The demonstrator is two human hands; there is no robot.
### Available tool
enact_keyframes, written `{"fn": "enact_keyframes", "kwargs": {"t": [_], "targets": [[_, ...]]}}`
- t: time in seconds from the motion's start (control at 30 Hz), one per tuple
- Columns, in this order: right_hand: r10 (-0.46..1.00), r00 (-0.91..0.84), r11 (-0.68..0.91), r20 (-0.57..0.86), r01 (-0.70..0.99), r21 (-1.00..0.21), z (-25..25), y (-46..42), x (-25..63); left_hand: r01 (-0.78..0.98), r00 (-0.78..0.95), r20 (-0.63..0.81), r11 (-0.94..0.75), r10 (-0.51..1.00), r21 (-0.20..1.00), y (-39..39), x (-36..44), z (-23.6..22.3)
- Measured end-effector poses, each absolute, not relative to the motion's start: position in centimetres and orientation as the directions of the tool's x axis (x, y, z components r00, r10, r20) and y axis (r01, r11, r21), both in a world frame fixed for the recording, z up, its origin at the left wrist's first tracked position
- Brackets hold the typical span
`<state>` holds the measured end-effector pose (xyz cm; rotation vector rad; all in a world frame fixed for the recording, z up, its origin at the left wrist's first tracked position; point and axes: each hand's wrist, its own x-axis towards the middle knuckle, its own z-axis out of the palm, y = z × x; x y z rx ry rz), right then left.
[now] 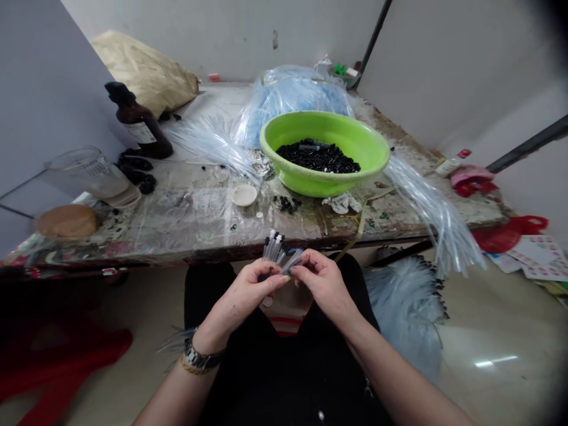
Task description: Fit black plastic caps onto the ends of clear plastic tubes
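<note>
The left hand (251, 290) grips a bundle of thin clear tubes (274, 251) with black and whitish tips, its lower end hidden behind the fingers. The right hand (320, 279) pinches a fanned clump of clear strands (291, 260) right beside it; how many, and whether they join the bundle, cannot be made out. Both hands are above the lap, just in front of the desk (190, 222).

On the desk, a green basin (375, 145) holds a heap of small black parts (317, 158), too small to tell apart, and partly hides a large mass of clear tubing (297, 89) behind it. The dark bottle (144, 130) bears a white label — its print unreadable — and the clear jug (95, 174) has faint markings, equally illegible. Printed sheets (544, 254) at the right show rows of pinkish marks — no words legible. A red thing (57, 361) at lower left is cut off by the frame.
</note>
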<state>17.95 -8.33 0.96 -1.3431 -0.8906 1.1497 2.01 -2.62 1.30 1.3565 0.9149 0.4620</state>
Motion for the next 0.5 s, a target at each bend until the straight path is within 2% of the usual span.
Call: {"fn": "enact_keyframes", "kwargs": {"t": [0.13,0.27,0.4,0.5], "targets": [[0.950,0.267,-0.127,-0.162,-0.143,-0.982,1.0,-8.3,18.1,0.246,0.575,-0.306,0.196,0.759,0.949,-2.4,1.8,1.7],[0.944,0.293,-0.094,-0.150,-0.196,-0.976,1.3,-8.3,17.8,0.297,0.592,-0.264,0.098,0.761,0.950,-2.0,1.9,2.3],[0.945,0.286,-0.064,-0.158,-0.312,-0.948,1.8,-8.0,17.4,0.357,0.641,-0.246,0.002,0.727,0.934,-1.6,1.7,2.3],[0.949,0.255,-0.064,-0.184,-0.417,-0.907,2.4,-7.5,17.3,0.374,0.600,-0.199,-0.052,0.775,0.926,-0.8,0.5,0.2]]}}
